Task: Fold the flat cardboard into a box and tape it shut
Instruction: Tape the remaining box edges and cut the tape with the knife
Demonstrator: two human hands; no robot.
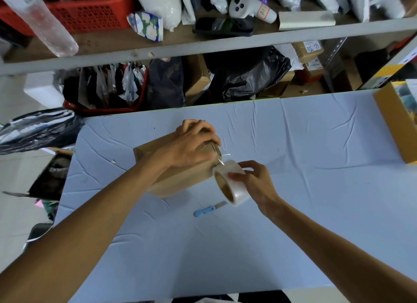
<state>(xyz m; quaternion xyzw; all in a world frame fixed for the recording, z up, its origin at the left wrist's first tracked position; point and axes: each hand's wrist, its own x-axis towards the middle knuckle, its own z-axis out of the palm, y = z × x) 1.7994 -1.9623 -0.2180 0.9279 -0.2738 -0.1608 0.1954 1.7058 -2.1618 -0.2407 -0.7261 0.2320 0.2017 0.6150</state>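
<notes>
A brown cardboard box [178, 181] stands folded on the blue table [293, 190], left of the middle. My left hand [194, 144] lies on the box's top, fingers curled over the far right edge and pressing there. A roll of clear tape [232, 183] hangs just off the box's right end, and my right hand [255, 181] grips it by the outer face. A short strip of tape runs from the roll up to the box top under my left fingers.
A blue-handled box cutter [208, 210] lies on the table in front of the box. An open yellow-brown carton [397, 126] sits at the table's right edge. Cluttered shelves with a red basket [85, 11] and black bags [246, 75] stand behind the table.
</notes>
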